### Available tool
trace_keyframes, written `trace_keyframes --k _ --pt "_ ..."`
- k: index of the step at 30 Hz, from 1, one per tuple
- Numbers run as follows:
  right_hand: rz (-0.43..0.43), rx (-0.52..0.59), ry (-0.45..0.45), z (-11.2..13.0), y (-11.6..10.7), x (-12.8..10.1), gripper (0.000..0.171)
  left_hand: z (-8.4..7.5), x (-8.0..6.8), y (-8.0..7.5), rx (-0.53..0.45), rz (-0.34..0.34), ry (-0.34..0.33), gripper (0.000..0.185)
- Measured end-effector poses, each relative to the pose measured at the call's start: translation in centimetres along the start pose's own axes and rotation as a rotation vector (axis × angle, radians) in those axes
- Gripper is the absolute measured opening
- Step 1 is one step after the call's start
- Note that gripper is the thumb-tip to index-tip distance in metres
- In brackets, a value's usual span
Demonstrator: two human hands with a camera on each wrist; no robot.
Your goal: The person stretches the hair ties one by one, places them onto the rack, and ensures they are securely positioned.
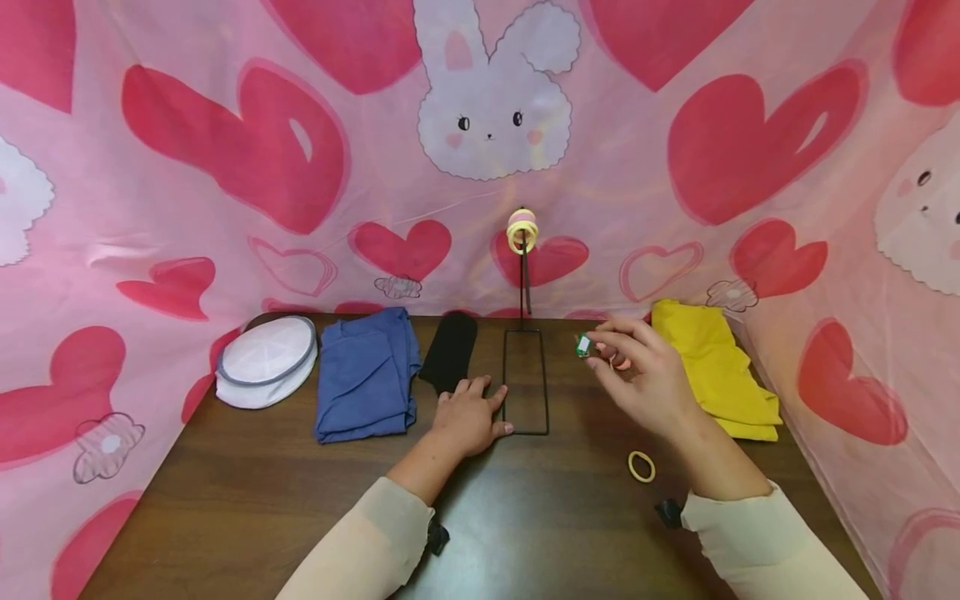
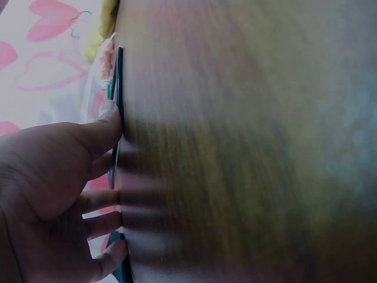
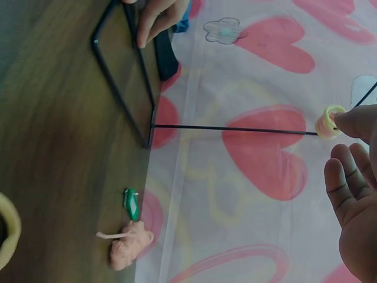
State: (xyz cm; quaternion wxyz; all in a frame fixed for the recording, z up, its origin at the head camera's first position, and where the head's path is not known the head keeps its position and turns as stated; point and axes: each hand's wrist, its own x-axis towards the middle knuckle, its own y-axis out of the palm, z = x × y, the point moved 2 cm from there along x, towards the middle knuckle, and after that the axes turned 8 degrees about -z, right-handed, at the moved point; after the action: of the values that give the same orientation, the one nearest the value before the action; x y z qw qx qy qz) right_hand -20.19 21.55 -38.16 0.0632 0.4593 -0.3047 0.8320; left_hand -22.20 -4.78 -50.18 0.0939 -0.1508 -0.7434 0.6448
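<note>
A black wire stand [image 1: 547,383] has a rectangular base on the table. Its upright carries several yellow and pink rings [image 1: 522,225] on the top arm. My left hand [image 1: 467,417] presses on the base's near left corner, thumb and fingertips touching the rod. My right hand [image 1: 648,375] hovers above the table right of the stand, fingers bent, with nothing visible in its grasp. Beyond its fingertips in the head view lies a small green and white item [image 3: 131,204], beside a fluffy pink thing [image 3: 129,244]. In the right wrist view the thumb overlaps the rings.
On the left lie a round white fabric piece with a grey rim [image 1: 266,354], folded blue cloth [image 1: 366,375] and a flat black cloth piece [image 1: 448,346]. Folded yellow cloth [image 1: 708,367] lies right. A loose yellow ring [image 1: 632,468] is near the right forearm. Pink printed fabric surrounds the table.
</note>
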Motion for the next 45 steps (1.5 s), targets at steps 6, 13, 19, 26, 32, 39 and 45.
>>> trace_keyframes --k 6,13,19,26,32,39,45 --pt "0.067 0.002 0.000 -0.3 -0.8 -1.5 0.044 0.1 0.1 0.2 0.009 -0.007 0.003 0.072" --pt "0.230 -0.012 -0.019 -1.0 -1.7 -3.6 0.049 0.1 0.1 0.1 0.005 -0.002 0.002 0.072" --pt "0.315 0.004 0.014 -1.8 -2.4 -5.1 0.049 0.2 0.0 0.1 0.008 -0.010 0.005 0.072" --pt "0.413 -0.031 0.063 -2.8 -3.1 -7.0 0.047 0.1 0.0 0.2 0.007 -0.010 0.004 0.072" --pt "0.570 -0.090 0.158 -3.5 -3.7 -8.7 0.045 0.0 0.1 0.2 0.011 0.001 -0.001 0.072" --pt "0.734 -0.103 0.299 -4.5 -4.5 -10.2 0.051 -0.1 -0.1 0.0 0.016 -0.004 -0.001 0.072" --pt "0.807 -0.124 0.292 -5.1 -4.4 -11.4 0.059 -0.1 -0.1 -0.1 0.007 -0.005 -0.003 0.072"
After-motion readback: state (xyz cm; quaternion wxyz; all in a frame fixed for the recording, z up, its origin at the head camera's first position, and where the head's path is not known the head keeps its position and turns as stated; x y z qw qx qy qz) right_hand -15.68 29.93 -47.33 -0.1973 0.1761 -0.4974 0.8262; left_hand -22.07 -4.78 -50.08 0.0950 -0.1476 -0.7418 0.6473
